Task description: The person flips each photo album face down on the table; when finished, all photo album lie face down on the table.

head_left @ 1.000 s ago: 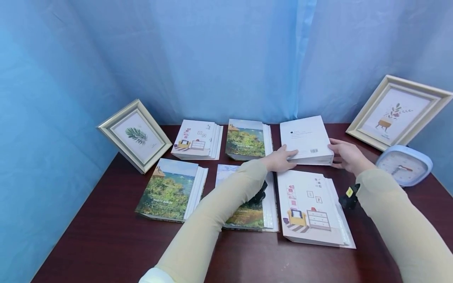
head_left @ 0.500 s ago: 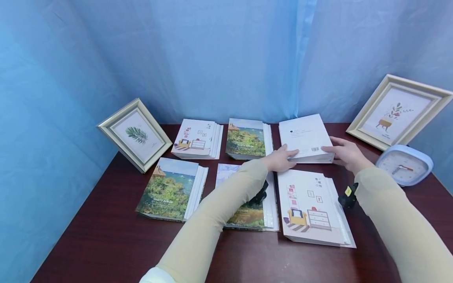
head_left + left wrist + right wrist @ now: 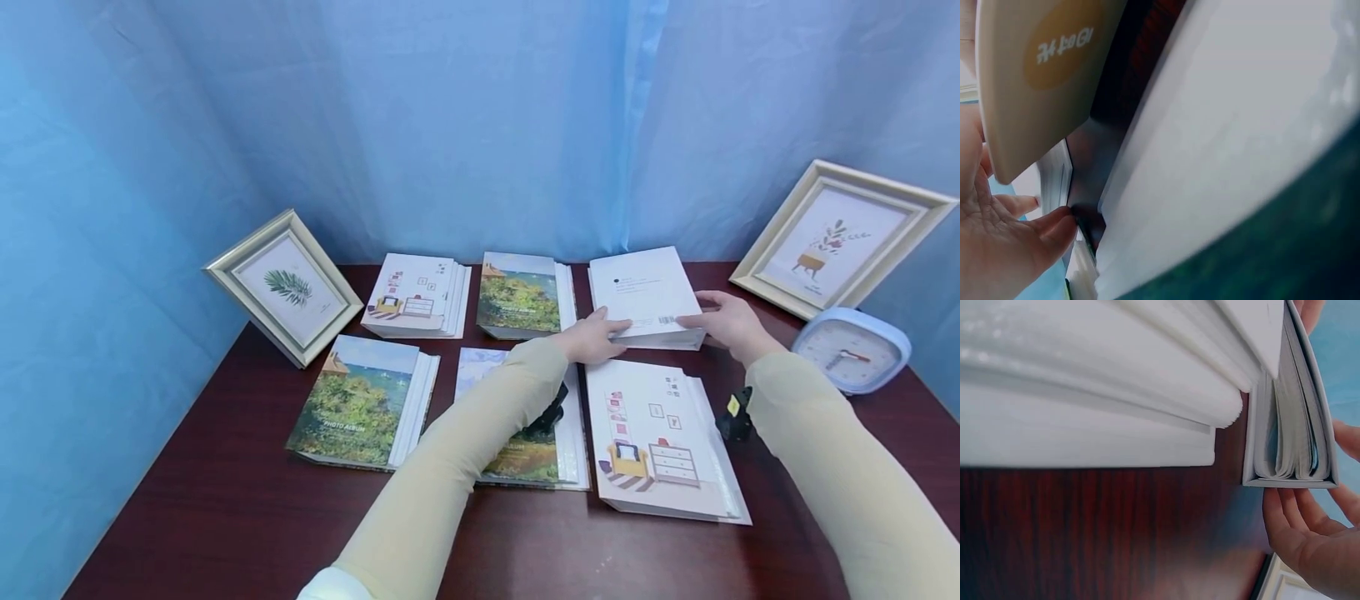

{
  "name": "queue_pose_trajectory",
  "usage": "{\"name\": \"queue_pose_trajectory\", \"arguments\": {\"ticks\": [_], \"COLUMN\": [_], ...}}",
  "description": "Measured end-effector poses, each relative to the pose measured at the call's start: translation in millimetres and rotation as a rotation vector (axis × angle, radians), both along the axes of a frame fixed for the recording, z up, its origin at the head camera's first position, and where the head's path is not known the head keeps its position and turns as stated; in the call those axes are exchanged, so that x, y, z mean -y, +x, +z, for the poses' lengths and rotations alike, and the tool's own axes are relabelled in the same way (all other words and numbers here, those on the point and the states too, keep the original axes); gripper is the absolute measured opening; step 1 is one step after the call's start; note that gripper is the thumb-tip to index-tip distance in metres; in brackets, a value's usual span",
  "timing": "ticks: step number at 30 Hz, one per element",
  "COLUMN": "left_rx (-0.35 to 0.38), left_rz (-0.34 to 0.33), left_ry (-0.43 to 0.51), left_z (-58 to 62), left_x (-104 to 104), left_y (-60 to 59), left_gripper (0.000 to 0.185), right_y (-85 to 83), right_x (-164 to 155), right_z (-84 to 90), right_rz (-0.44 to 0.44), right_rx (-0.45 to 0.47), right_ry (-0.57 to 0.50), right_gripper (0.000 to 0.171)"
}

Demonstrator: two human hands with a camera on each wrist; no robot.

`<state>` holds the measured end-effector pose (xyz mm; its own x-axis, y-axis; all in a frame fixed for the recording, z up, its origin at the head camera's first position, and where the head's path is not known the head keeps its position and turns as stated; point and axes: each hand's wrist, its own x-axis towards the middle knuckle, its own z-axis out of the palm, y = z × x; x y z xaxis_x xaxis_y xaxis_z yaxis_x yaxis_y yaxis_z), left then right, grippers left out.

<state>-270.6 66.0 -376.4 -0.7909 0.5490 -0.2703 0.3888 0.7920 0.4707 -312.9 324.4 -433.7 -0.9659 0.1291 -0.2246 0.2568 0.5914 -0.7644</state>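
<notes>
A thick white photo album (image 3: 641,287) lies back cover up at the back right, a barcode near its front corner. My left hand (image 3: 596,337) holds its left front edge, thumb on the cover. In the left wrist view, the left fingers (image 3: 1054,231) sit beside a beige panel (image 3: 1041,94) with a yellow circle. My right hand (image 3: 731,323) grips the album's right side, thumb on top near the barcode. The right wrist view shows the right fingers (image 3: 1297,519) against the album's spine and the page ends (image 3: 1291,425).
Other albums lie in two rows: white ones (image 3: 408,292) (image 3: 652,450) and landscape-covered ones (image 3: 517,296) (image 3: 360,400) (image 3: 517,458). Picture frames (image 3: 288,287) (image 3: 832,242) stand at both sides. A blue clock (image 3: 855,350) is beside the right arm. A blue curtain (image 3: 480,125) hangs behind the table (image 3: 225,517).
My right thumb has moved left from the album's edge onto its cover near the barcode. The album has shifted very slightly left. My left hand has stayed in place.
</notes>
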Motion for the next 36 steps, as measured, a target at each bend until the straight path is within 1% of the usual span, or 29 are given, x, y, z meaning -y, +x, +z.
{"name": "queue_pose_trajectory", "arguments": {"ticks": [4, 6, 7, 9, 10, 13, 15, 17, 18, 20, 21, 24, 26, 27, 28, 30, 36], "left_rx": [-0.03, -0.036, -0.04, -0.048, -0.047, -0.051, -0.05, -0.053, -0.056, -0.06, -0.064, -0.07, -0.062, -0.057, -0.054, -0.047, -0.025], "left_rz": [-0.008, -0.007, -0.007, -0.007, -0.006, 0.002, 0.017, 0.028, 0.029, 0.036, 0.036, 0.038, 0.045, 0.045, 0.051, 0.064, 0.089], "left_ry": [0.012, 0.03, 0.046, 0.075, 0.088, 0.114, 0.122, 0.127, 0.132, 0.143, 0.148, 0.165, 0.184, 0.193, 0.2, 0.215, 0.237], "left_z": [1.0, 2.6, 3.6, 5.8, 7.2, 10.5, 12.6, 14.2, 14.7, 16.4, 17.0, 20.5, 23.2, 23.9, 25.0, 26.4, 31.9], "left_x": [0.6, 1.5, 2.4, 4.4, 5.6, 9.3, 12.5, 15.6, 17.2, 20.4, 21.8, 27.6, 31.9, 34.3, 36.8, 42.3, 61.6], "left_y": [-1.7, -2.4, -2.6, -3.1, -3.2, -3.8, -3.9, -4.1, -4.2, -4.5, -5.0, -5.7, -6.1, -6.8, -7.2, -8.7, -12.5], "left_gripper": [0.047, 0.045, 0.044, 0.042, 0.041, 0.04, 0.039, 0.038, 0.038, 0.037, 0.037, 0.036, 0.036, 0.037, 0.037, 0.037, 0.038], "right_y": [15.4, 18.9, 17.9, 11.1, 4.5, -15.8, -26.9, -30.9, -29.1, -17.8, -10.9, 16.7, 30.3, 34.5, 38.5, 41.2, 37.3], "right_x": [12.8, 16.5, 15.9, 9.2, 3.5, -15.2, -22.9, -22.7, -19.0, -5.3, 3.9, 35.1, 51.2, 56.9, 61.3, 67.6, 80.1], "right_z": [30.9, 42.2, 44.5, 40.4, 34.2, 11.1, -1.0, -2.3, 2.8, 22.7, 33.0, 71.2, 87.6, 92.7, 98.2, 102.4, 105.2], "right_rz": [0.005, -0.003, 0.004, 0.017, 0.019, 0.037, 0.036, 0.031, 0.035, 0.057, 0.044, 0.091, 0.114, 0.122, 0.148, 0.164, 0.206], "right_rx": [0.036, 0.042, 0.036, 0.017, 0.008, -0.035, -0.066, -0.083, -0.075, -0.037, -0.017, 0.044, 0.057, 0.059, 0.065, 0.067, 0.07], "right_ry": [0.027, 0.055, 0.054, 0.073, 0.089, 0.084, 0.105, 0.099, 0.094, 0.067, 0.078, 0.057, 0.056, 0.053, 0.033, 0.024, 0.045], "right_gripper": [0.087, 0.084, 0.084, 0.084, 0.085, 0.091, 0.093, 0.093, 0.092, 0.09, 0.088, 0.082, 0.079, 0.078, 0.077, 0.076, 0.073]}}
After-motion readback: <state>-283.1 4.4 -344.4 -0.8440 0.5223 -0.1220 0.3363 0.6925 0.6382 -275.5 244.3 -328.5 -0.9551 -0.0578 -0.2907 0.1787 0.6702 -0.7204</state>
